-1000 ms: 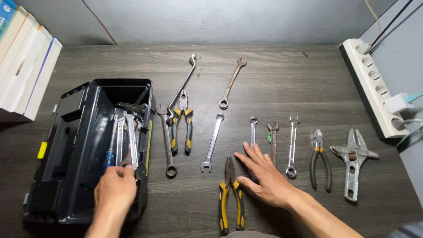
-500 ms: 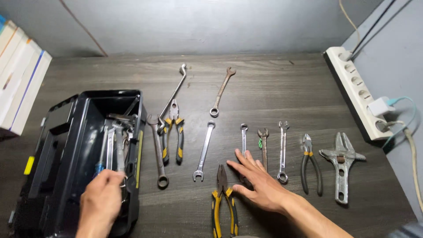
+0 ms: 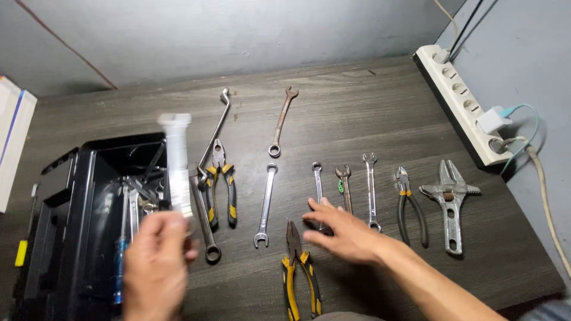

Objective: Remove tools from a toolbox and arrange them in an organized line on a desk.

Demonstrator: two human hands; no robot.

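My left hand [image 3: 156, 261] is blurred with motion and grips a long silver wrench [image 3: 177, 160], held upright above the right rim of the black toolbox [image 3: 59, 238]. The wrench's head points away from me. My right hand [image 3: 345, 235] lies flat on the dark wooden table, fingers spread, its fingertips on the lower end of a small silver wrench [image 3: 317, 181]. Just left of that hand lie yellow-handled pliers [image 3: 297, 267].
Tools lie in a row: a large wrench [image 3: 205, 229], black-and-yellow pliers [image 3: 221, 181], several wrenches [image 3: 265, 205], side cutters [image 3: 408, 205], a wide-jaw adjustable wrench [image 3: 449, 202]. A power strip [image 3: 461, 104] runs along the right wall. Books [image 3: 11, 142] stand at the left. A blue screwdriver [image 3: 121, 249] lies inside the box.
My left hand has lifted a long silver wrench up out of the toolbox. My right hand stayed on the table, and the view shifted to the right.
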